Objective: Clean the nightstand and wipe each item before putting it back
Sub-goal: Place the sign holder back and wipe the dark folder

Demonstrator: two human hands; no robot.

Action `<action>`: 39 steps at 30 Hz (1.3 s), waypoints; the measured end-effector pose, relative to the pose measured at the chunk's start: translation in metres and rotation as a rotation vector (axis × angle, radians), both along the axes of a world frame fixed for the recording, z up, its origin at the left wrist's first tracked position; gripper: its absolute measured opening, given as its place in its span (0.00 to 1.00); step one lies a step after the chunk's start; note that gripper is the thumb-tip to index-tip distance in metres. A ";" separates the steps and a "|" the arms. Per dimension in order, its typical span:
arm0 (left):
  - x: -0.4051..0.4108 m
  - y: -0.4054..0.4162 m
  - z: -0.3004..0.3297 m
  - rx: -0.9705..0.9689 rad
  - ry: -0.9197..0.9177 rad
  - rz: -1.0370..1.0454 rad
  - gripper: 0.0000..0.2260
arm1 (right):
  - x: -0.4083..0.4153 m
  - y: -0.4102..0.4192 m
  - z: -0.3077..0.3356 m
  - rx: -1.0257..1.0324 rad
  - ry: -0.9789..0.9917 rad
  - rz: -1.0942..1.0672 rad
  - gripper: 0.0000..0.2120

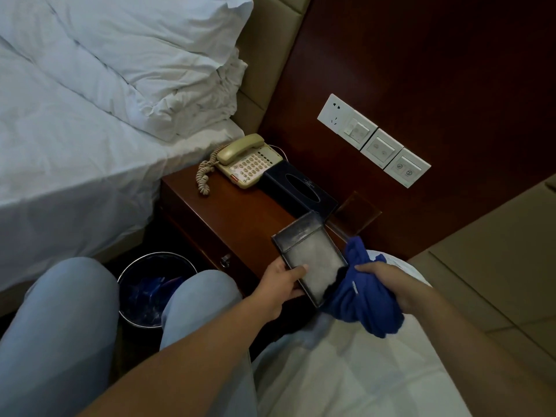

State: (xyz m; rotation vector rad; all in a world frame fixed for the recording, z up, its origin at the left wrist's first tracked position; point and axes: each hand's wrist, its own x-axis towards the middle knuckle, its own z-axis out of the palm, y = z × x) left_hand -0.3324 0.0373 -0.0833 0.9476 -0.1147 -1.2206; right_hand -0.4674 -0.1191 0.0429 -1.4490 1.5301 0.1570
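Note:
My left hand point(284, 281) grips a flat dark notepad holder point(310, 260) with a pale glossy face, held above the near right corner of the wooden nightstand point(240, 212). My right hand point(388, 284) holds a bunched blue cloth point(364, 299), which touches the holder's right edge. On the nightstand stand a beige telephone point(243, 164) with a coiled cord, a dark tissue box point(298, 188) beside it, and a clear acrylic stand point(356, 213) at the back right.
A bed with white sheets and pillows point(105, 85) lies to the left. A metal waste bin point(153, 287) with a liner stands between my knees and the nightstand. White wall switches and a socket point(373, 139) are on the dark panel. Another white bed point(346, 356) lies under my arms.

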 end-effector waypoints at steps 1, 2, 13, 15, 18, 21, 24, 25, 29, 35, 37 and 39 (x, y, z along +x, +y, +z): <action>0.000 -0.001 -0.001 0.010 0.012 0.020 0.11 | 0.002 0.003 -0.007 0.000 -0.052 -0.062 0.20; 0.001 -0.003 -0.002 0.023 0.021 0.041 0.11 | 0.003 0.008 -0.015 -0.001 -0.096 -0.104 0.20; 0.008 -0.006 -0.006 -0.018 0.204 0.186 0.14 | 0.021 0.034 -0.035 0.174 -0.173 -0.073 0.19; 0.004 -0.005 -0.007 -0.008 0.162 0.127 0.15 | 0.025 0.023 -0.027 0.083 -0.249 -0.171 0.22; 0.002 -0.003 -0.005 -0.006 0.147 0.092 0.15 | 0.028 0.015 -0.024 0.024 -0.279 -0.229 0.21; 0.006 -0.004 -0.003 -0.009 0.205 0.141 0.15 | 0.024 0.029 -0.029 0.139 -0.248 -0.136 0.20; 0.008 -0.002 0.001 -0.030 0.198 0.143 0.16 | 0.015 0.038 -0.035 0.217 -0.250 -0.077 0.22; 0.007 -0.001 0.001 -0.042 0.189 0.128 0.16 | 0.012 0.038 -0.037 0.223 -0.256 -0.088 0.24; 0.001 0.000 0.006 -0.088 0.191 0.078 0.16 | 0.007 0.037 -0.041 0.170 -0.260 -0.138 0.24; 0.017 0.007 0.013 -0.129 0.232 0.128 0.20 | -0.011 0.013 -0.006 0.034 -0.123 -0.078 0.20; 0.018 0.008 0.012 -0.064 0.048 0.004 0.16 | -0.023 0.001 0.009 -0.051 -0.057 -0.032 0.18; 0.012 0.008 0.010 -0.025 -0.125 -0.160 0.13 | -0.033 -0.010 0.016 -0.141 -0.030 -0.007 0.16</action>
